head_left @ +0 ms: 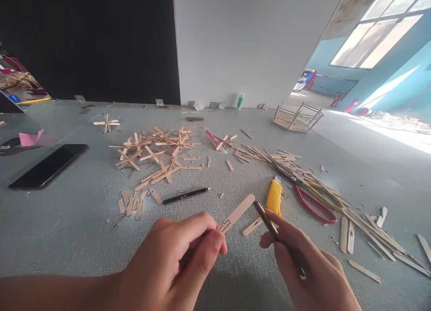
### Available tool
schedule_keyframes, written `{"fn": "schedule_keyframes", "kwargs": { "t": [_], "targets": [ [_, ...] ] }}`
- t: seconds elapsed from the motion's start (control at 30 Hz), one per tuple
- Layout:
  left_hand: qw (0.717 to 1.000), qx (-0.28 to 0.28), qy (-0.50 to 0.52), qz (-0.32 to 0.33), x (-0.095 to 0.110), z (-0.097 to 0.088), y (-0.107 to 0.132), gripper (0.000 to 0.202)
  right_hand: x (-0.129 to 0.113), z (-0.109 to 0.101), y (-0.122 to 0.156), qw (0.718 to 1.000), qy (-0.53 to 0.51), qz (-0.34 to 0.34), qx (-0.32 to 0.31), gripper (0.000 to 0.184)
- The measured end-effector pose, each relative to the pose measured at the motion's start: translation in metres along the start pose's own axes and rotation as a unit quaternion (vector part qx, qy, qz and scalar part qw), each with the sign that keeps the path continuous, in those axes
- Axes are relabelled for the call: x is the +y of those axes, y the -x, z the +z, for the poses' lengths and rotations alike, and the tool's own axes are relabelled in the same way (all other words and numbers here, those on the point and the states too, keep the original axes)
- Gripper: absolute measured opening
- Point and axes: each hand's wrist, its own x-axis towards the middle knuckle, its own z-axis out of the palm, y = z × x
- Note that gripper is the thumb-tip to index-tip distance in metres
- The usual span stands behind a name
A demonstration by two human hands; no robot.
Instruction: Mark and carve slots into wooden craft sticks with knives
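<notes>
My left hand pinches a wooden craft stick between thumb and fingers. Marked or cut lines in a small rectangular pattern show on the stick beside my thumb, and its rounded end points up and right. In my right hand is a slim, dark bronze-coloured metal tool, perhaps a craft knife, held like a pen. Its tip is close to the stick's free end. Just behind my right fingers lies a yellow utility knife. Another stick with a small slot rests on the table between my hands.
A black pen lies ahead of my left hand. Crossed stick assemblies are heaped beyond it. Red-and-yellow-handled scissors and loose sticks spread to the right. A phone is at left; a stick frame stands at back right.
</notes>
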Motion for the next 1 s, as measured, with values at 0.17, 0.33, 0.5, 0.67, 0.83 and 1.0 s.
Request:
{"fn": "schedule_keyframes", "kwargs": {
  "t": [0.17, 0.33, 0.5, 0.67, 0.83, 1.0],
  "targets": [
    [1.000, -0.019, 0.001, 0.006, -0.001, -0.002, 0.000, 0.036, 0.004, 0.002, -0.003, 0.999, -0.038, 0.017, -0.005, 0.041],
    [0.999, -0.031, -0.025, -0.014, -0.005, 0.000, -0.002, 0.037, 0.003, 0.001, -0.003, 0.996, -0.076, 0.047, 0.011, 0.040],
    [0.995, -0.083, -0.043, -0.036, -0.016, 0.001, -0.008, 0.040, 0.000, -0.002, -0.002, 0.996, -0.068, 0.051, 0.004, 0.027],
    [0.989, -0.126, -0.029, -0.071, -0.017, 0.001, -0.013, 0.039, 0.001, -0.005, -0.010, 0.997, -0.037, 0.068, 0.007, 0.026],
    [0.970, -0.175, -0.141, -0.088, -0.023, 0.007, -0.010, 0.021, 0.030, -0.019, -0.030, 0.979, 0.184, 0.088, 0.021, 0.027],
    [0.957, -0.175, -0.222, -0.055, -0.034, 0.008, -0.007, 0.011, 0.073, -0.032, -0.035, 0.928, 0.372, 0.022, -0.008, 0.033]
  ]
}}
